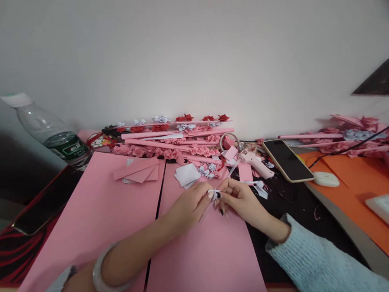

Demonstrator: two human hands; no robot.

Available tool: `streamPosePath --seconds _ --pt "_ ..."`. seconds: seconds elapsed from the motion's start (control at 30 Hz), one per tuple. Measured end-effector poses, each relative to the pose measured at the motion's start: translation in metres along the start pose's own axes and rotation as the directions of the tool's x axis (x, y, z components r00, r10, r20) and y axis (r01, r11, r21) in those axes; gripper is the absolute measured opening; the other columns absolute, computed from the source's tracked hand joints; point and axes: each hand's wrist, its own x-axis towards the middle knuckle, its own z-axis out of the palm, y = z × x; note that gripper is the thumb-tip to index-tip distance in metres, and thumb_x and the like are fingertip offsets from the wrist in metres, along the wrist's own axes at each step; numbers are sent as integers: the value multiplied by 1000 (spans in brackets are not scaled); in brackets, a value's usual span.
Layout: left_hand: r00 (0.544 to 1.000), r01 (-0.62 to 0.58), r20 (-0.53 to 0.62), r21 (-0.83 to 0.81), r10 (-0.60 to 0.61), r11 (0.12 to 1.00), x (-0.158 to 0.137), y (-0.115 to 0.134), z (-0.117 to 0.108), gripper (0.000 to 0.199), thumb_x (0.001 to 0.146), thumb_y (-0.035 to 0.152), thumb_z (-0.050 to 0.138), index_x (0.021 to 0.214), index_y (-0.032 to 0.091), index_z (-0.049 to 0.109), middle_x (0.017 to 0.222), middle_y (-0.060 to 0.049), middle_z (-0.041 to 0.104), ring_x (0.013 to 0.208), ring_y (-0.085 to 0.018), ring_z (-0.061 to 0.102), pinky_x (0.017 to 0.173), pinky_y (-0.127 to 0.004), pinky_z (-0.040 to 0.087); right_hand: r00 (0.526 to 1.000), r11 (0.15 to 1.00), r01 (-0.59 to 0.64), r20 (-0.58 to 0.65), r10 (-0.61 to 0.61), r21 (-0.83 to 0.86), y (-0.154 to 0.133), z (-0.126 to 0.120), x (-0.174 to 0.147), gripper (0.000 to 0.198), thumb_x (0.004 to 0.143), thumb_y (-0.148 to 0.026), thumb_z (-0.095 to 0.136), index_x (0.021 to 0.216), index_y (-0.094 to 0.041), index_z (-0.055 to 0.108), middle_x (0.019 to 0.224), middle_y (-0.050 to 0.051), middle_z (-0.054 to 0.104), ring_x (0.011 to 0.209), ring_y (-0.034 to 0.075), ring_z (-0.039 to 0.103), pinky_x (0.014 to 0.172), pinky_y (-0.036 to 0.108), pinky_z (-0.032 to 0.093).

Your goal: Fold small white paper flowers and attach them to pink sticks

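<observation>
Between my two hands is a small folded white paper piece [213, 193], held by the fingertips just above a pink sheet [205, 255]. My left hand [188, 206] pinches it from the left, and my right hand [241, 201] grips its right side with thumb and fingers. The fingers hide part of its shape. Just beyond the hands lie a stack of white paper squares [186, 174] and a few small white paper flowers [208, 170]. A fan of pink paper squares [140, 170] rests farther left on another pink sheet [94, 220].
Pink paper sticks and flowers [167, 146] pile along the wall. A pink glue gun [256, 163], tape roll [229, 141] and phone [287, 160] lie at right, beside a white mouse [325, 179] and orange paper [365, 203]. A water bottle [50, 130] stands left.
</observation>
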Motion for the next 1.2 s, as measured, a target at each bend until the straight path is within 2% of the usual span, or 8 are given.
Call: streamPosePath --seconds 0.2,0.37,0.5,0.6,0.8,0.9,1.1,1.2 --pt "1000 -28 -4 24 28 999 0 -4 1 21 91 20 33 74 18 45 69 1 51 66 -14 48 63 -26 37 999 999 -10 51 13 -48 0 -1 0 25 79 -36 61 69 -18 47 55 -3 57 41 8 50 42 21 40" --pt "1000 1 23 -110 1 994 -1 -4 2 20 91 22 34 74 18 44 68 1 52 62 -12 50 59 -24 40 998 992 -22 55 30 -126 0 -2 -1 29 80 -38 59 65 -18 46 49 -7 48 37 5 39 37 18 31" --pt "999 25 25 -205 -20 978 -1 -5 5 20 91 24 35 75 18 46 69 1 52 61 -11 52 57 -23 41 998 988 -40 35 45 -147 -2 -1 -2 30 80 -38 59 63 -18 45 47 -7 45 37 5 36 37 18 29" --pt "1000 19 -12 -200 -21 980 0 -8 6 18 89 23 38 74 18 45 68 2 51 59 -10 50 55 -22 39 998 988 -25 49 32 -153 -1 -2 -2 30 81 -40 58 65 -18 46 49 -7 46 38 5 37 37 18 28" --pt "988 -1 -152 -60 -8 998 0 -9 5 18 86 19 42 67 18 42 67 2 47 61 -11 45 56 -22 36 997 993 18 83 -9 -114 5 -4 -3 34 89 -46 43 70 -18 48 55 -3 52 41 8 43 43 21 33" --pt "986 6 -167 -79 -19 997 0 -9 6 19 84 19 44 66 18 40 69 2 47 63 -11 45 56 -22 36 997 986 33 81 -20 -165 5 -3 -4 31 87 -45 48 71 -18 48 56 -4 51 43 8 43 44 21 34" --pt "973 65 -185 -355 -138 933 2 -8 9 11 81 21 53 79 19 42 72 2 52 65 -11 53 59 -22 42 998 976 37 63 -24 -214 3 -1 -5 27 88 -41 47 74 -18 49 55 -5 50 41 7 40 42 20 31" --pt "970 68 -173 -489 -173 870 4 -9 10 17 78 20 57 88 19 42 75 2 55 69 -12 58 65 -25 45 998 975 46 41 -37 -216 7 -2 -4 27 90 -41 44 74 -19 48 56 -5 50 40 7 40 42 21 31"
